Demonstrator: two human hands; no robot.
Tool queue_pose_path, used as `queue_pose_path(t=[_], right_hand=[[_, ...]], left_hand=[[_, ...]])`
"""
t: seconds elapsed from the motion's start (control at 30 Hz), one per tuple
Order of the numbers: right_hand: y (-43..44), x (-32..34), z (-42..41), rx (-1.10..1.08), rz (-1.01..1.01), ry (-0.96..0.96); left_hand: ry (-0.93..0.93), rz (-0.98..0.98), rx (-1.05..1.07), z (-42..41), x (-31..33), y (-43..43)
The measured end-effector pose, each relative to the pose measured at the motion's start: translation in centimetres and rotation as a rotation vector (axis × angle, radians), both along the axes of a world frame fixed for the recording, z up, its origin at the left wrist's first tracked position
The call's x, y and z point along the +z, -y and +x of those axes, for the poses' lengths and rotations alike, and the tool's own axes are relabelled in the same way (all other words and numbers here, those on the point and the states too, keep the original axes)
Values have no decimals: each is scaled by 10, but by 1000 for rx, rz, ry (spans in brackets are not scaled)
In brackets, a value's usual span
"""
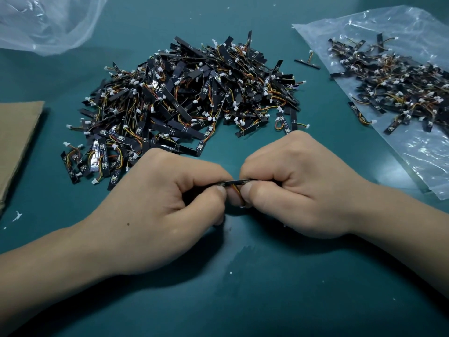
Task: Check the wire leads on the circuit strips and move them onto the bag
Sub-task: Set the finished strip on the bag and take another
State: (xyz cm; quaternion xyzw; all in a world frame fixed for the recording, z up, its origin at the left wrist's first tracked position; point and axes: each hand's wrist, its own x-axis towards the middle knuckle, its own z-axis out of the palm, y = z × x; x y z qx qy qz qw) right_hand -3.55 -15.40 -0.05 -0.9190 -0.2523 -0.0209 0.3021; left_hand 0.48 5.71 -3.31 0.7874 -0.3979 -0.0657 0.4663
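One black circuit strip (233, 183) with orange and yellow wire leads is held level just above the table, seen edge-on. My left hand (160, 205) pinches its left end and my right hand (298, 190) pinches its right end, thumbs underneath. Beyond my hands lies a big pile of circuit strips (184, 98) with white connectors. At the right a clear plastic bag (418, 152) lies flat, carrying a smaller heap of strips (398, 86).
A single loose strip (307, 63) lies between the pile and the bag. A crumpled clear bag (48, 23) sits at the far left, a brown cardboard piece (17, 142) at the left edge. The green table (243, 300) shows bare near me.
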Motion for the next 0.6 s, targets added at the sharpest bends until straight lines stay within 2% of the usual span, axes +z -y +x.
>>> queue_pose_path(t=[0.27,0.6], right_hand=[[0,1,-4,66,-94,163],[-2,1,-1,2,-10,39]], left_hand=[[-52,-21,11,2,-3,0],[-89,-45,-33,-2,2,-1]])
